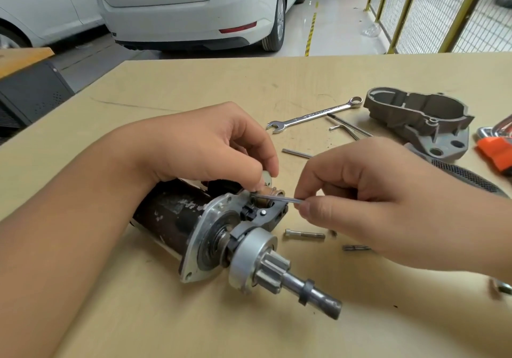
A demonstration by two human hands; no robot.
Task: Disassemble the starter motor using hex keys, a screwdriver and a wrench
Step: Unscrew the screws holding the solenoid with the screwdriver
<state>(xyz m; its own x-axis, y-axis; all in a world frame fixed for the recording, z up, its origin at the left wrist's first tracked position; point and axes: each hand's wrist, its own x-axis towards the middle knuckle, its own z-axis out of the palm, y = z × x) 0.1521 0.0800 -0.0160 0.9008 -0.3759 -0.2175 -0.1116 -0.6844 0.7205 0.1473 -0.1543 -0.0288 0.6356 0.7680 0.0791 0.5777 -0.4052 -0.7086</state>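
starter motor [194,224] lying on its side near the middle of the desk [194,86], dark body pointing back toward my left wrist, pinion and shaft [313,288] pointing at the near edge. my left hand [210,141] arches over the top of it, fingers curled down onto the small brass-coloured part by the flange; what exactly the fingertips grip sits under them, i can't make it out. my right hand [368,194] pinches a thin hex key [279,198] between thumb and forefinger, its far tip meeting the motor just below my left fingers, the tip itself lost in the clutter there.

toward the far right of the desk lies the wrench [313,115], with another hex key [345,131] just beside it, partly tucked behind my right hand. a loose bolt [303,234] lies right of the motor, and a small dark bit [356,247] pokes out from under my right palm. the removed grey housing [421,119] sits by the right edge; an orange-handled tool [496,150] is cut off there, so i can't tell what it is. something shiny at the right edge near my forearm is blurred.
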